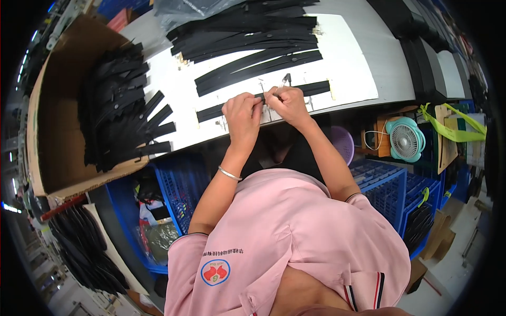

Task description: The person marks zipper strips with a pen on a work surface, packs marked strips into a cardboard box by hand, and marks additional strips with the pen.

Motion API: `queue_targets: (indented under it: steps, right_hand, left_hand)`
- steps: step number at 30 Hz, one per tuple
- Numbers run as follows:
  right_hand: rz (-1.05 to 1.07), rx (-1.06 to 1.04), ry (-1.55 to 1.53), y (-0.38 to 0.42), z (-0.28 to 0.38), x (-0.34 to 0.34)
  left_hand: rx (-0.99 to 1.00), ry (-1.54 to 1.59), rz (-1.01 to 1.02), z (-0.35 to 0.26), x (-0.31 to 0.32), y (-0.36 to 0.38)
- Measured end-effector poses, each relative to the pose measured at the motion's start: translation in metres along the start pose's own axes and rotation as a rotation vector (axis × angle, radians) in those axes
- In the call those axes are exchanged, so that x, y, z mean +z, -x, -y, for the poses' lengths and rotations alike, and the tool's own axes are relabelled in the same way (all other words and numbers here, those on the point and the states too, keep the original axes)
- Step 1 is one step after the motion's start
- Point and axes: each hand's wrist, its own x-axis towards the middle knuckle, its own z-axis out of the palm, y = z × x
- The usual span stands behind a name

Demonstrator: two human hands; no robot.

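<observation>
A black strap (315,88) lies crosswise on the white board (353,63) near the table's front edge. My left hand (243,113) is on the strap left of its middle, thumb and fingers pinched together at it. Just beside it, my right hand (289,104) grips a clear-barrelled pen (284,80) with a dark end, its tip hidden under the fingers at the strap. Thin marks or small metal pieces show on the board around the strap; I cannot make out which. Behind it lie two more straps (226,78) and a larger pile of black straps (242,31).
An open cardboard box (58,105) at the left holds many black straps. Blue crates (182,184) stand below the table on both sides. A teal fan (405,139) and a purple basket (342,143) are at the right. Clear plastic (184,13) lies at the back.
</observation>
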Motion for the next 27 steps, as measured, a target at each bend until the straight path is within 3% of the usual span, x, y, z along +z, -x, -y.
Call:
queue_targets:
  steps: [1, 6, 9, 22, 27]
  right_hand:
    - [0.028, 0.048, -0.075, 0.004, -0.003, -0.005]
    - [-0.22, 0.334, -0.387, 0.01, -0.01, -0.056]
    - [-0.277, 0.375, -0.234, 0.005, -0.028, -0.083]
    - [-0.251, 0.298, -0.102, 0.007, -0.04, -0.078]
    - [-0.23, 0.269, -0.007, 0.008, -0.047, -0.077]
  left_hand:
    - [0.003, -0.002, 0.0, 0.0, 0.0, 0.0]
    - [-0.001, -0.027, 0.002, -0.002, 0.0, 0.0]
    - [-0.011, -0.043, 0.011, -0.006, 0.002, 0.0]
    - [0.183, 0.091, 0.1, -0.049, 0.068, -0.028]
    - [0.161, 0.079, 0.11, -0.048, 0.073, -0.026]
